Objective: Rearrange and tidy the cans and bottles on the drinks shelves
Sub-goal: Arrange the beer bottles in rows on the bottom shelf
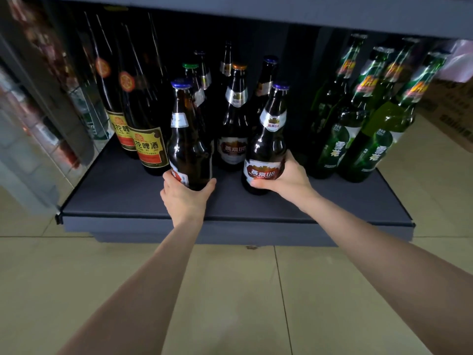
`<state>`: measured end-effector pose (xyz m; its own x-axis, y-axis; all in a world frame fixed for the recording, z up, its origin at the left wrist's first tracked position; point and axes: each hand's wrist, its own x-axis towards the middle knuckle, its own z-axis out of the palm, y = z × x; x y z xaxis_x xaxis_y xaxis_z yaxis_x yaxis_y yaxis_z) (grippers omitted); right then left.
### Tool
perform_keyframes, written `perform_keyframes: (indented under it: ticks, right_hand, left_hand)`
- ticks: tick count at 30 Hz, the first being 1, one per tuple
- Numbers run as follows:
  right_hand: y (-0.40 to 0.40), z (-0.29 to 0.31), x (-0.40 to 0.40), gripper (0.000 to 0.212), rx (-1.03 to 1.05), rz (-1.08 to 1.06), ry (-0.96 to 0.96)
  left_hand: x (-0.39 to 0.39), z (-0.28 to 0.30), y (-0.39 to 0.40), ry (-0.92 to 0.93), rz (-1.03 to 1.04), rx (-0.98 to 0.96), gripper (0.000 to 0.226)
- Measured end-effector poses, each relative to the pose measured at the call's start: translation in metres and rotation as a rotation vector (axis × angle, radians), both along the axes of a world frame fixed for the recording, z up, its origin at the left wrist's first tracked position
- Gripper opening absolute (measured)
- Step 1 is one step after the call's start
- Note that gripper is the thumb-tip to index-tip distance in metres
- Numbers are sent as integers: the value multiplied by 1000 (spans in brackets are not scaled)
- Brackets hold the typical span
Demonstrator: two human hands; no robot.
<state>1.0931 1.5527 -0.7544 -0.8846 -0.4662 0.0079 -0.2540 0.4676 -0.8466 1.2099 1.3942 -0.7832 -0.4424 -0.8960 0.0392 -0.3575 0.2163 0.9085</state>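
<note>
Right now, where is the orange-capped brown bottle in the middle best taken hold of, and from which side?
Probably by its neck, from the front and above. The orange-capped bottle stands upright behind two held bottles, the left hand and the right hand flanking its lower body; only its neck stands clear.

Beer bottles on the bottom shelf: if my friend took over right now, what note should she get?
Left hand grips a blue-capped brown bottle near its base.
Right hand grips another brown bottle at its label.
Both bottles stand near the front of the dark shelf.
Done: yellow-label bottles grouped left, green bottles right.
Left: line up these two with the brown bottles behind.
</note>
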Motion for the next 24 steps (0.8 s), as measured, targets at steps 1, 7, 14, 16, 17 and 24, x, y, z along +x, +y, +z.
perform_keyframes:
  ticks: [1,7,14,16,17,24]
  right_hand:
    - [-5,-1,2,79,-3,16,5]
    - [-25,-2,10,80,-11,140,31]
    - [8,0,-40,60,-36,112,-166]
    - [9,-2,-49,63,-127,-49,-180]
    - [6,-4,-53,65,-150,-105,-158]
    - [-30,-13,-76,83,-118,-95,-45]
  left_hand:
    - [1,0,-2,-4,-9,1,73]
    - [10,1,6,-71,-15,-40,68]
    - [24,-10,53,-67,-239,-185,31]
    - [9,-5,56,-51,-321,-158,55]
    - [1,-4,55,-49,-347,-142,66]
    - [-29,-16,50,-28,-350,-78,86]
